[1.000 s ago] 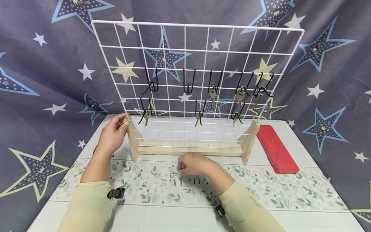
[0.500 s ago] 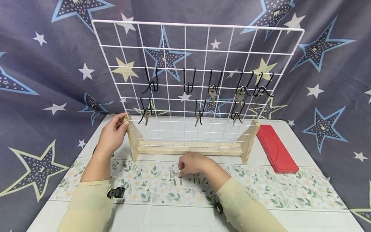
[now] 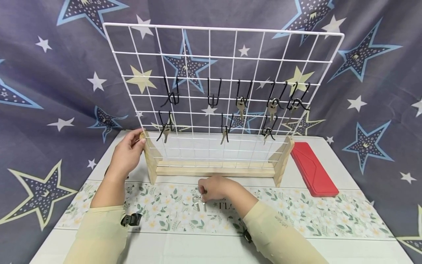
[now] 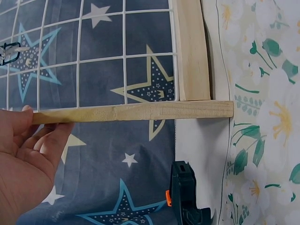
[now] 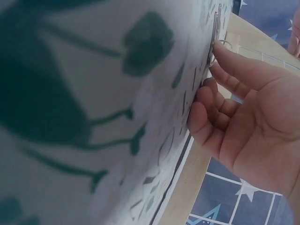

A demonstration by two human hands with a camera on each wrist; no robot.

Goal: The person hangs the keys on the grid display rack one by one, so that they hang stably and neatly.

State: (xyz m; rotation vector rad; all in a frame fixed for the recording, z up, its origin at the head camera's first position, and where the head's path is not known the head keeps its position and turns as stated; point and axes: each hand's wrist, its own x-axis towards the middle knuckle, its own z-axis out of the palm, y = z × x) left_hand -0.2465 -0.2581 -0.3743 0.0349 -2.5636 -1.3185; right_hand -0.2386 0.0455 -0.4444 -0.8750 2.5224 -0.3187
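A white wire grid stands in a wooden base. My left hand grips the top of the base's left wooden side post; in the left wrist view the thumb and fingers hold the post from both sides. My right hand is low over the flowered strip in front of the base, pinching the ring of a small bunch of keys. In the right wrist view the metal ring shows at the thumb tip, and the other fingers curl against the tabletop.
Black hooks hang on the grid in two rows. Several carry keys, such as one key in the upper row; the two upper left hooks show none. A red case lies right of the base. A starred curtain hangs behind.
My right hand has shifted slightly left, its fingers still at the key ring. The left hand stays on the post, and the keys lie nearly where they were.
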